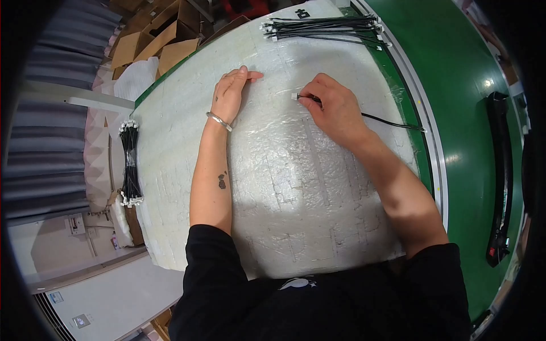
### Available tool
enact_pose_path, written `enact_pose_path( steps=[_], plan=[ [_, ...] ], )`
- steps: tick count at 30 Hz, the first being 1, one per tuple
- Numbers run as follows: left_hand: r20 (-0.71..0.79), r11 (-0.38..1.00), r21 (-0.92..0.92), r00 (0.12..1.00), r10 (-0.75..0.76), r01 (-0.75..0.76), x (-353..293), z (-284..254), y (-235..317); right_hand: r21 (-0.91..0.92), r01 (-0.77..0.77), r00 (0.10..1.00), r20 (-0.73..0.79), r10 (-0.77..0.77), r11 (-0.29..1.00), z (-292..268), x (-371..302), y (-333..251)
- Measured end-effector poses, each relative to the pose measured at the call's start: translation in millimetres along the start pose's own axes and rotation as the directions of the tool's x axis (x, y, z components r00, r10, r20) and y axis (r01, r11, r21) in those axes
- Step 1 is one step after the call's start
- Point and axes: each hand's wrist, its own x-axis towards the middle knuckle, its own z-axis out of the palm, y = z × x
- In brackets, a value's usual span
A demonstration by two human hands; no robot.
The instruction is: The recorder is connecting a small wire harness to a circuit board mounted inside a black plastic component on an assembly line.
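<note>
My right hand [333, 108] is closed in a pinch on a black cable, just behind its white connector [294, 96]. The cable [392, 123] comes out on the other side of the hand and runs right to the metal edge strip. To the left, my left hand [229, 91] hovers over or rests on the clear-wrapped pale table cover [273, 159]. One of its fingers points right, away from the others, and I see nothing held there. A silver bangle circles the left wrist. Part of its palm is hidden.
Several black cables with white connectors [324, 27] lie at the far edge. Another bundle of such cables [130, 162] lies at the left edge. A green surface [463, 142] with a long black object [499, 176] borders the right. Cardboard boxes [162, 40] stand far left.
</note>
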Motion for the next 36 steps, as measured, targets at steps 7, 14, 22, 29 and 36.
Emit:
enact_pose_path(
  steps=[7, 14, 22, 29, 36],
  plan=[
    [-0.033, 0.988, 0.105, 0.993, 0.117, -0.113, -0.6, 4.5, -8.6, 0.011, 0.011, 1.0, -0.009, -0.011, 1.0, 0.5, -1.0, 0.4],
    [-0.071, 0.912, 0.352, 0.965, 0.252, -0.212, -0.3, 12.4, -0.7, -0.002, -0.002, 1.0, -0.007, 0.002, 1.0, -0.2, 0.1, 0.1],
    [-0.401, 0.849, -0.528, 0.889, -0.223, -0.025, 11.2, -12.5, -22.4, 0.017, -0.004, 1.0, 0.009, 0.004, 1.0, 0.1, -0.6, 0.6],
    [-0.462, 0.908, -0.419, 0.855, -0.235, 0.022, 6.8, -26.3, -35.9, 0.025, -0.006, 1.0, 0.013, 0.005, 1.0, 0.7, -1.4, -1.6],
    [-0.25, 0.976, 0.218, 0.968, 0.038, 0.018, 3.5, -11.2, -19.0, 0.038, -0.017, 1.0, 0.018, 0.017, 0.999, 0.5, -2.0, -1.2]
  ],
)
